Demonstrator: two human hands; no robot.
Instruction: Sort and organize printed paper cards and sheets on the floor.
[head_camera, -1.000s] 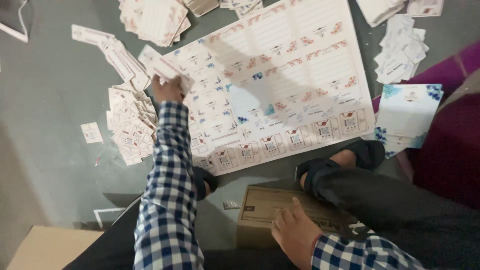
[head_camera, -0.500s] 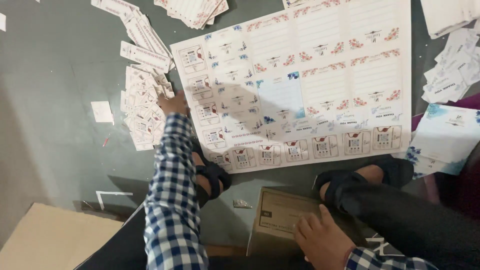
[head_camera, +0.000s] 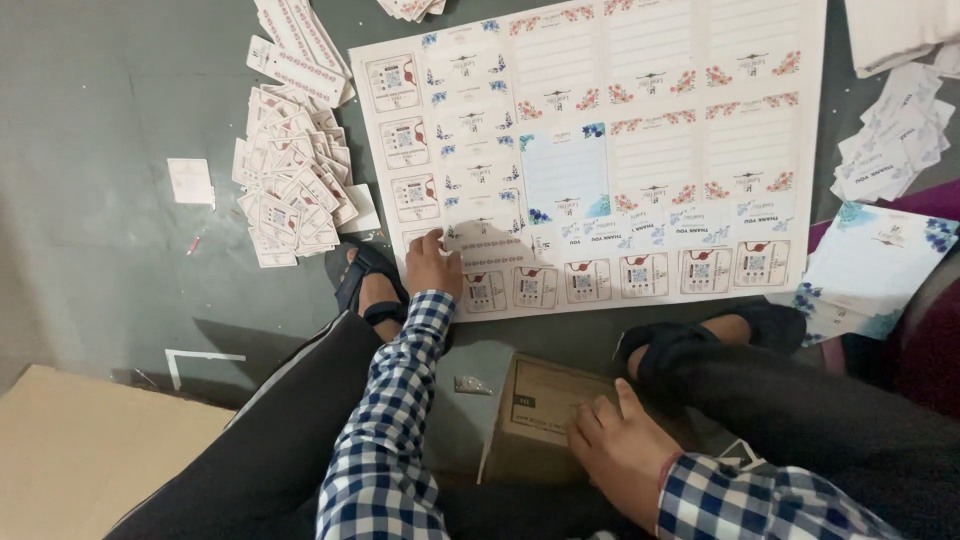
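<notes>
Sheet under the left hand, box under the right

Left hand (head_camera: 432, 265) presses fingertips on the sheet (head_camera: 600, 150) — thin, floppy, tearable; lift by its edge. Right hand (head_camera: 620, 450) rests flat, open, on the box (head_camera: 535, 410) — gripping nothing.

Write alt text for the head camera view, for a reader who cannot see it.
A person's left hand presses on the near edge of a large white printed sheet of floral tags lying on a grey floor, while the right hand rests on a small brown cardboard box. A pile of small cut white cards lies left of the sheet.
</notes>
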